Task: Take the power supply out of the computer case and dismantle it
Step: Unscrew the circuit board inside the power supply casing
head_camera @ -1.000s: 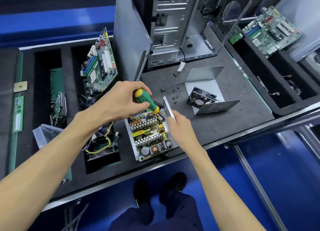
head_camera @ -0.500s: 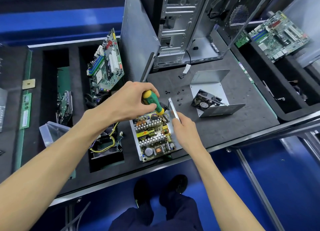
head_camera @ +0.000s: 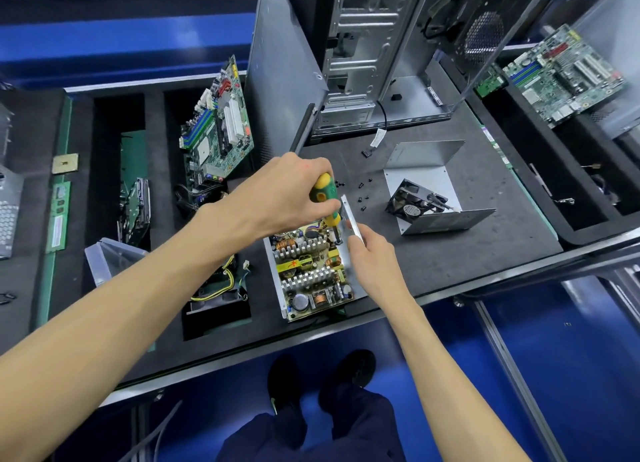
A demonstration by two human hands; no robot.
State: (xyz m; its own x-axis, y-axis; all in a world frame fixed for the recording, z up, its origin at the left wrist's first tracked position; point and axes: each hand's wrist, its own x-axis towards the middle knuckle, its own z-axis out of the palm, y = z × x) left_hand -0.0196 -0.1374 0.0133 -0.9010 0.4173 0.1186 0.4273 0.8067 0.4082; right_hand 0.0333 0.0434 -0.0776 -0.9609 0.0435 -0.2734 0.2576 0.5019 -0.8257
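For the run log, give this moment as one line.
left hand: grips screwdriver | right hand: holds power supply wall | stage: unscrewing board

Electronics teardown workshop; foam-lined bench [head_camera: 467,261], sorted motherboards [head_camera: 221,129], gutted case [head_camera: 363,63]

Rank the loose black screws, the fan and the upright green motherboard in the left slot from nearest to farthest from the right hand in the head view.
From the right hand:
1. Loose black screws, just beyond it on the mat.
2. Fan, farther right, inside the removed metal cover.
3. Motherboard, far left, past the left hand.
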